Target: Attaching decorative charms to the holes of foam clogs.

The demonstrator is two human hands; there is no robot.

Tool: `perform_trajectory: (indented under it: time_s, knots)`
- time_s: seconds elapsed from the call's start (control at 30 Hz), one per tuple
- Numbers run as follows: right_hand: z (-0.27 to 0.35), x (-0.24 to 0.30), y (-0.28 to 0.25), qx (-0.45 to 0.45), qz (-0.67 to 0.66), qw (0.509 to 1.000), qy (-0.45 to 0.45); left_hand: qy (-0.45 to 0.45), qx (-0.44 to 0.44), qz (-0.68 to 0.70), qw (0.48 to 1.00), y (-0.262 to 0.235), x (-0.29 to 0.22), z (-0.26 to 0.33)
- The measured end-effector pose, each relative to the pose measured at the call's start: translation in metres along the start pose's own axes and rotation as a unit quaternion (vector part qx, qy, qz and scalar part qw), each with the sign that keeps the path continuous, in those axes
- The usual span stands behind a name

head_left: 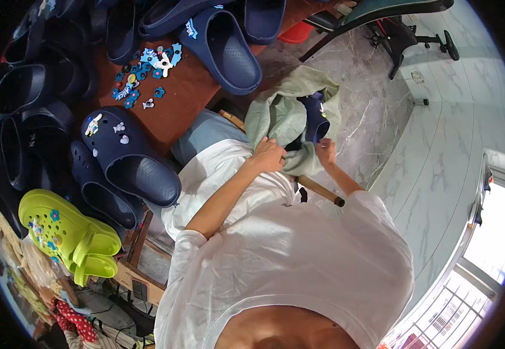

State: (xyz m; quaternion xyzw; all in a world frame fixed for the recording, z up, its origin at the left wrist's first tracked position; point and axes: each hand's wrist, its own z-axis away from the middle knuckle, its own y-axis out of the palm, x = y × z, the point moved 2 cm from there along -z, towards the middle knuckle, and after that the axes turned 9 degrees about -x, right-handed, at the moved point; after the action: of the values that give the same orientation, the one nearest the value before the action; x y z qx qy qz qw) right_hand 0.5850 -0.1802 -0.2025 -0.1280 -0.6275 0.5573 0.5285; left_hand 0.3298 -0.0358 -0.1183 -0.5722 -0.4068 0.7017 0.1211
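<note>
A pale green cloth sack (276,110) stands gaping beside my legs. Inside its mouth lies a navy clog (316,121) with a small light charm, partly covered by the cloth. My left hand (268,156) is closed on the sack's near rim, its fingertips partly hidden in the folds. Closed at the rim's right side, my right hand (326,152) is right below the clog; whether it also touches the clog I cannot tell.
Navy clogs (142,180) crowd the brown table (180,96) on my left. Several loose shoe charms (148,70) lie there. Lime-green clogs (69,230) sit at its near end. A wooden bar (319,190) is below the sack. An office chair (392,46) stands far right on the marbled floor.
</note>
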Motion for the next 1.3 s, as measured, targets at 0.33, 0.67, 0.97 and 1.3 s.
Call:
perform_trajectory:
  time_s: [0.33, 0.67, 0.97, 1.3]
  knots:
    - [0.029, -0.165, 0.049, 0.205, -0.099, 0.881, 0.416, -0.053, 0.0, 0.041, 0.998, -0.007, 0.005, 0.003]
    - [-0.053, -0.139, -0.006, -0.23, -0.199, 0.915, 0.266, -0.074, -0.013, 0.038, 0.996, -0.012, 0.004, 0.002]
    - [-0.062, 0.027, -0.057, -0.214, -0.286, 0.927, 0.11, -0.135, 0.011, 0.039, 0.99, -0.027, -0.01, -0.002]
    - [0.049, 0.063, -0.01, 0.224, -0.027, 0.974, -0.011, -0.015, 0.074, -0.03, 0.997, 0.009, -0.028, -0.006]
